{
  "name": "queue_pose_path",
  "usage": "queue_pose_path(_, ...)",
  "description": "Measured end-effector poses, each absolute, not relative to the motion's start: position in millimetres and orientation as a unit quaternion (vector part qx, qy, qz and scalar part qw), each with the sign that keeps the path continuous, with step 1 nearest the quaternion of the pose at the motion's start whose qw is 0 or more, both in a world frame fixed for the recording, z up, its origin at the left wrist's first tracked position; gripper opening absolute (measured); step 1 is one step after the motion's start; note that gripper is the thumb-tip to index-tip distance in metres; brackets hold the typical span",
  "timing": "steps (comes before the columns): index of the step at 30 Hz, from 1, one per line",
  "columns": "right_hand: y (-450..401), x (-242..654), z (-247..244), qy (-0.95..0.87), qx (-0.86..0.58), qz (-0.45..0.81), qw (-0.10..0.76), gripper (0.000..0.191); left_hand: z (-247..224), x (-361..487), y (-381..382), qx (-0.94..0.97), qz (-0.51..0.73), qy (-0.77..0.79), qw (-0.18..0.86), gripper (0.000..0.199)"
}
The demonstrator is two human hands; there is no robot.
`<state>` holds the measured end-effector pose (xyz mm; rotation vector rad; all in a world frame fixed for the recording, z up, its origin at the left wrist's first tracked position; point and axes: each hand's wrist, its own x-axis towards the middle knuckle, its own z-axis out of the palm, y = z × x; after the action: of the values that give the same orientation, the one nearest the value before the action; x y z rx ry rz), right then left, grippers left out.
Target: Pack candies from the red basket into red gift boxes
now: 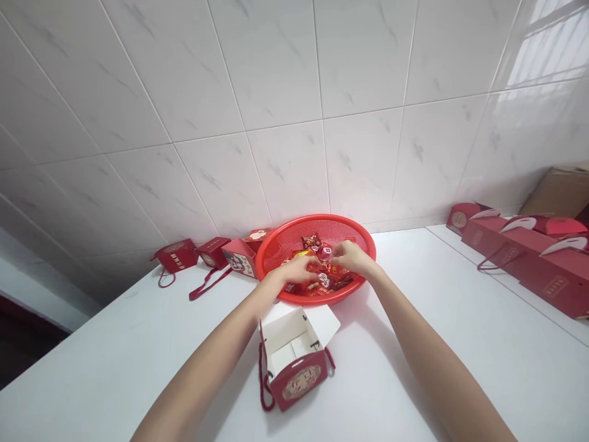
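Both of my hands reach into a red plastic colander [316,220] that holds several candies in red wrappers [324,281]. My left hand [300,270] is over the left part of the candies, its fingers curled down among them. Opposite it, my right hand [353,256] has thumb and fingers drawn together close to the wrappers. What either hand grips is too small to make out. Between my forearms stands a dark red gift box [299,383] with a gold round emblem and cord handle. Its lid flaps are up, and its white inside shows nothing in it.
Left of the colander are several red gift boxes [177,256], some with cord loops lying on the white table [138,356]. A row of red boxes with handles [510,245] runs along the right side, near a brown carton [559,191]. A tiled wall [285,159] closes off the back.
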<state>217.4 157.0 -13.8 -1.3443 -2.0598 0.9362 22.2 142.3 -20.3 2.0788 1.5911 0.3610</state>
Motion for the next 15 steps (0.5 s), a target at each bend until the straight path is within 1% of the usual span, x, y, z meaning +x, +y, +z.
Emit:
queue_pose_path(3,157,218,-13,-0.758,-0.494,0.345,0.25,0.005,-19,26,136,0.785,0.036,0.559,0.264,0.057)
queue_pose_path(5,156,218,-13,-0.757,-0.495,0.346,0.248,0.005,-17,31,133,0.793,-0.044,0.56,0.234,0.068)
queue_pose_path(7,156,218,-12,-0.756,-0.497,0.348,0.246,0.006,-16,36,131,0.796,-0.101,0.566,0.189,0.074)
queue_pose_path(10,155,218,-12,-0.757,-0.497,0.345,0.244,0.007,-15,42,130,0.804,-0.121,0.56,0.161,0.072)
queue_pose_path(15,154,218,-12,-0.764,-0.495,0.333,0.245,0.005,-16,41,129,0.811,-0.089,0.556,0.157,0.059)
